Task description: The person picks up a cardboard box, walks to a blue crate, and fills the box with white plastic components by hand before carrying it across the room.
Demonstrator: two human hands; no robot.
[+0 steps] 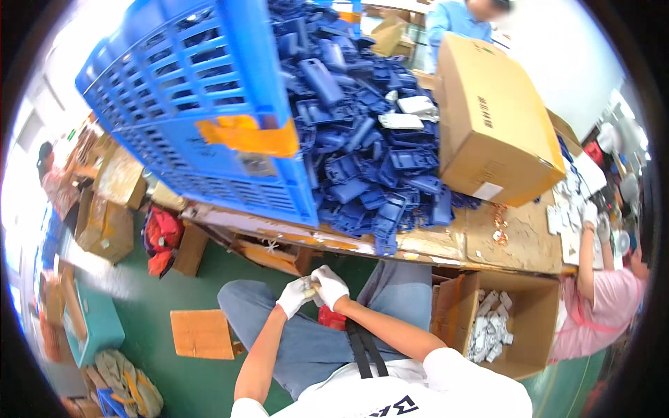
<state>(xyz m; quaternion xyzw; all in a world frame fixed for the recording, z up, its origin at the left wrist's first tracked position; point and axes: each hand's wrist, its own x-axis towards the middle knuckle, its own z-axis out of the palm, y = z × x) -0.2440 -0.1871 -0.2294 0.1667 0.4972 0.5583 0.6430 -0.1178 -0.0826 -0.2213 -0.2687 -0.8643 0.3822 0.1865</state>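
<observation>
Holds a small tan piece between the gloved left hand and the gloved right hand, too small to identify. Has the fingers of both hands drawn narrow around it, nearly meeting, above the lap and just short of the bench. Sits in jeans, with a red item between the thighs, below the hands. Faces a big heap of dark blue plastic parts on the bench, topped with a few white parts. Has a blue slatted crate with orange tape left of the heap and a closed cardboard box at its right side. Has an open carton near the right knee, with white pieces inside. Shares the bench with a co-worker in pink, at far right, reaching among small white items. Shows a cardboard sheet on the green floor at left.
</observation>
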